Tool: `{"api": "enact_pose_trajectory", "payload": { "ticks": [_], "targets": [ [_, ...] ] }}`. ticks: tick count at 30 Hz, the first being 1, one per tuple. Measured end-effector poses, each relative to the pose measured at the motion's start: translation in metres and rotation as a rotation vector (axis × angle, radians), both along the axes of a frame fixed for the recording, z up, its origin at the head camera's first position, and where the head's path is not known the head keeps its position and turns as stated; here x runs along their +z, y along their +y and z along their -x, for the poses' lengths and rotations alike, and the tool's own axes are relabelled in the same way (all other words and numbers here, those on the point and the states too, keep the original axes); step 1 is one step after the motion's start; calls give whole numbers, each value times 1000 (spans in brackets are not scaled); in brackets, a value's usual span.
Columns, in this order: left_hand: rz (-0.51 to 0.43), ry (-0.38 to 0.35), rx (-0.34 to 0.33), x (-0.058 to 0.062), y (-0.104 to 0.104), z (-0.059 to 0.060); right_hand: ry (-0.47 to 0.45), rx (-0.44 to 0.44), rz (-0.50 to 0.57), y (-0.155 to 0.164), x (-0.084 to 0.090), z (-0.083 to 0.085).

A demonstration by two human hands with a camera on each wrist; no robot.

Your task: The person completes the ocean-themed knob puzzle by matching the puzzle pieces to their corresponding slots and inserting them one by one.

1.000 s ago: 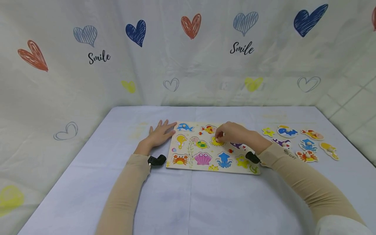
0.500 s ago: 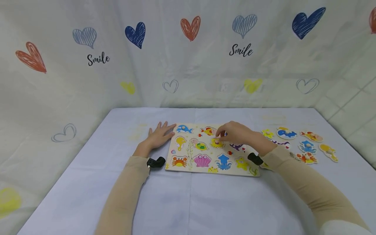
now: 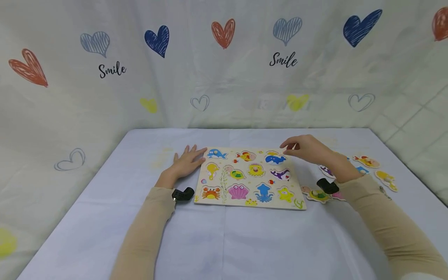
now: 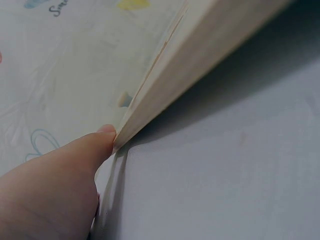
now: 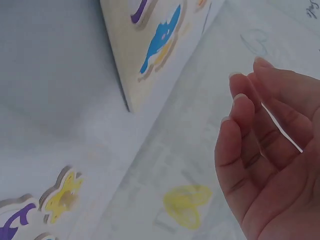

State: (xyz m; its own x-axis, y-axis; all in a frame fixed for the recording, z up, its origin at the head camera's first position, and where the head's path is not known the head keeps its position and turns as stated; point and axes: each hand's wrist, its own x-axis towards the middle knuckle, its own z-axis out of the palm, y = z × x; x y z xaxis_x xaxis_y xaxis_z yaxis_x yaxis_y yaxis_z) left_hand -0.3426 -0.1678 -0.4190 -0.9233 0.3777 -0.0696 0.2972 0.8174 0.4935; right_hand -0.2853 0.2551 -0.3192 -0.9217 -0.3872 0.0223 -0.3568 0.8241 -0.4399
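A wooden sea-animal puzzle board [image 3: 294, 186] lies on the table. My left hand [image 3: 187, 162] rests flat at its upper left edge, fingers spread. In the left wrist view the thumb [image 4: 102, 145] touches the edge of the board. Over the upper right corner hovers my right hand [image 3: 306, 147], its fingers loosely bent. Nothing shows between those fingers in the right wrist view. The yellow octopus piece [image 3: 256, 170] lies in the middle row. A blue dolphin piece [image 3: 217, 154] with a knob occupies the upper left.
Loose pieces lie right of the board: a turtle [image 3: 317, 195], a fish [image 3: 366, 161], a seahorse [image 3: 386, 180] and a yellow starfish [image 5: 65, 197] among them. My right forearm covers some. A heart-printed curtain [image 3: 224, 77] hangs behind the white table [image 3: 210, 245].
My right hand has let go of the octopus piece and moved right, past the board's upper right corner. The whale picture there is uncovered. The left hand stays at the board's edge.
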Motion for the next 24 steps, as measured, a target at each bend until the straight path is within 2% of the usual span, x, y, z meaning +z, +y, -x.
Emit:
{"api": "enact_pose_trajectory", "payload": {
  "ticks": [10, 24],
  "targets": [
    [10, 6, 4, 1, 0, 0, -24, -114, 44, 48, 0, -1],
    [0, 1, 3, 0, -1, 2, -134, -216, 94, 91, -25, 9]
  ]
}}
